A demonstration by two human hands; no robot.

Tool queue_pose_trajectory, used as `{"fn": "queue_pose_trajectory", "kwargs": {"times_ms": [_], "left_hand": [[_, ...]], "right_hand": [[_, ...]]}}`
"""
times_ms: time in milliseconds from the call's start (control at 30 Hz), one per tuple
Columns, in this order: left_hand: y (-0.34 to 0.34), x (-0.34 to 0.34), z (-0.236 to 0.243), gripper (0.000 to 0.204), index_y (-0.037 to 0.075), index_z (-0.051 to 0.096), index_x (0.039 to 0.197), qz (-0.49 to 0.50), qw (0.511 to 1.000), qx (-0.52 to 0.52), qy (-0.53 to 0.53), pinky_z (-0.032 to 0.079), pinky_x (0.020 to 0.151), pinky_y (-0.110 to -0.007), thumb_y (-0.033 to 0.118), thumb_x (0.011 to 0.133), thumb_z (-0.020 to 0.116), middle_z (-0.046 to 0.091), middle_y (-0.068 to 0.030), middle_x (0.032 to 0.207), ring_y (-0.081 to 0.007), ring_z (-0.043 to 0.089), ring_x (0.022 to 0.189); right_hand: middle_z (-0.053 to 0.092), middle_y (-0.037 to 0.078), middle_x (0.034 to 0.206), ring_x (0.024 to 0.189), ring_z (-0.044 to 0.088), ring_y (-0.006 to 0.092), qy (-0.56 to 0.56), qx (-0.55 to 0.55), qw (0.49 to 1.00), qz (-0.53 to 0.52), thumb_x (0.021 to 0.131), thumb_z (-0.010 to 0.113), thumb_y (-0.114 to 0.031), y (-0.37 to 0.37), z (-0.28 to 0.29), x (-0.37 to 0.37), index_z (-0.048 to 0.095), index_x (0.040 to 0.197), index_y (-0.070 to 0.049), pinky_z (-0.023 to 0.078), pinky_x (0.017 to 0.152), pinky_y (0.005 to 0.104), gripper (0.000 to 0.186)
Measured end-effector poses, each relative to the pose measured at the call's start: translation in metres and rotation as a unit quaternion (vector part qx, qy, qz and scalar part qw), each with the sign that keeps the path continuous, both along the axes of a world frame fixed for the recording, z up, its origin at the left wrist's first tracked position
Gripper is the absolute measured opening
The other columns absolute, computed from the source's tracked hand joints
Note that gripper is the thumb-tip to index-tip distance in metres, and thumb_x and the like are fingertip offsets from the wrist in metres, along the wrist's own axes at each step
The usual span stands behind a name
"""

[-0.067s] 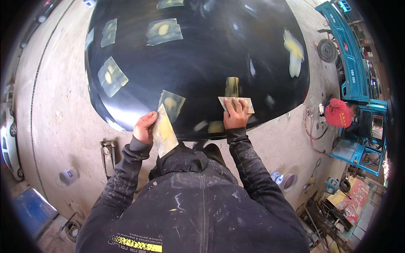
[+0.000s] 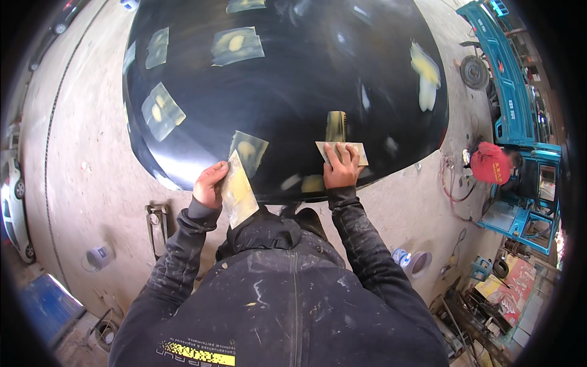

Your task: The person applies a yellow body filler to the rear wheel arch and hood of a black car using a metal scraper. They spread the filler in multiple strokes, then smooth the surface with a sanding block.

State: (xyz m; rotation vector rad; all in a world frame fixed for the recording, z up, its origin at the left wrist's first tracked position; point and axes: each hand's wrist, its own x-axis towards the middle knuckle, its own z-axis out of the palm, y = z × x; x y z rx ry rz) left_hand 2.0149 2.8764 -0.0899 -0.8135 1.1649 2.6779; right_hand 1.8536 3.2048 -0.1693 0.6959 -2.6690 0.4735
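Note:
My left hand (image 2: pixel 210 185) is closed on the edge of a flat putty board (image 2: pixel 239 194), smeared with yellow filler and tilted before my waist. In my right hand (image 2: pixel 341 173) is a wide, pale putty spreader (image 2: pixel 361 154), fingers pressed along its top against the dark car hood (image 2: pixel 293 85). Just beyond the spreader runs a short, thin streak of filler (image 2: pixel 335 125). A small filler patch (image 2: pixel 313 183) shows by the hood's near edge, under the right wrist. Beside the board, another smeared patch (image 2: pixel 249 150) has a thicker blob in its middle.
More filler patches (image 2: pixel 164 113) dot the hood, one long one (image 2: pixel 426 76) at its right. A floor jack (image 2: pixel 157 226) stands left of me, a bucket (image 2: pixel 418 264) to my right. Farther right, a person in red (image 2: pixel 489 164) is by a blue truck body (image 2: pixel 507 104).
My right hand and the spreader have shifted very slightly toward me. The left hand and the board stay where they were.

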Motion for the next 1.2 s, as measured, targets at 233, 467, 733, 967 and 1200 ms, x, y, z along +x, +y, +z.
{"fn": "queue_pose_trajectory", "kwargs": {"times_ms": [233, 467, 733, 967, 1200], "left_hand": [[0.005, -0.004, -0.004, 0.025, -0.001, 0.065, 0.112, -0.003, 1.000, 0.015, 0.009, 0.054, 0.081, -0.026, 0.019, 0.111, 0.049, 0.073, -0.0054, 0.099, -0.0122, 0.070, 0.085], [0.006, -0.008, 0.000, 0.030, -0.004, 0.062, 0.120, -0.027, 0.998, 0.014, 0.046, 0.057, 0.085, -0.029, 0.021, 0.110, 0.049, 0.073, -0.0089, 0.105, -0.0162, 0.072, 0.089], [0.014, 0.018, 0.002, 0.026, -0.003, 0.064, 0.117, 0.050, 0.998, 0.010, 0.044, 0.057, 0.086, -0.029, 0.018, 0.110, 0.049, 0.073, -0.0082, 0.105, -0.0158, 0.072, 0.091], [0.044, 0.050, 0.001, 0.030, -0.002, 0.062, 0.121, 0.116, 0.993, -0.001, 0.009, 0.059, 0.081, -0.030, 0.022, 0.112, 0.047, 0.072, -0.0088, 0.102, -0.0178, 0.072, 0.088], [0.074, 0.064, 0.012, 0.031, -0.001, 0.062, 0.123, 0.129, 0.992, 0.001, -0.013, 0.058, 0.080, -0.030, 0.023, 0.113, 0.045, 0.071, -0.0082, 0.102, -0.0173, 0.071, 0.087]], "right_hand": [[0.069, 0.004, 0.133, 0.129, 0.057, 0.0337, 0.002, 0.006, 1.000, 0.000, 0.076, 0.079, -0.015, 0.016, -0.012, 0.032, 0.079, 0.125, -0.026, 0.038, 0.108, 0.0612, 0.051], [0.072, 0.002, 0.127, 0.126, 0.058, 0.0300, -0.070, 0.018, 0.997, 0.006, 0.074, 0.077, -0.017, 0.030, 0.009, 0.049, 0.079, 0.122, -0.026, 0.037, 0.109, 0.0588, 0.049], [0.073, 0.001, 0.126, 0.126, 0.060, 0.0271, -0.005, -0.038, 0.998, 0.043, 0.084, 0.070, -0.015, 0.029, 0.039, -0.068, 0.079, 0.120, -0.023, 0.038, 0.108, 0.0574, 0.037], [0.076, 0.002, 0.121, 0.121, 0.065, 0.0272, 0.013, -0.014, 0.997, 0.071, 0.089, 0.067, -0.017, 0.003, 0.027, -0.137, 0.082, 0.112, -0.022, 0.044, 0.106, 0.0501, 0.028], [0.075, 0.003, 0.121, 0.120, 0.064, 0.0291, 0.034, -0.041, 0.993, 0.107, 0.084, 0.069, -0.015, 0.031, 0.014, -0.090, 0.081, 0.114, -0.021, 0.043, 0.107, 0.0540, 0.032]]}}
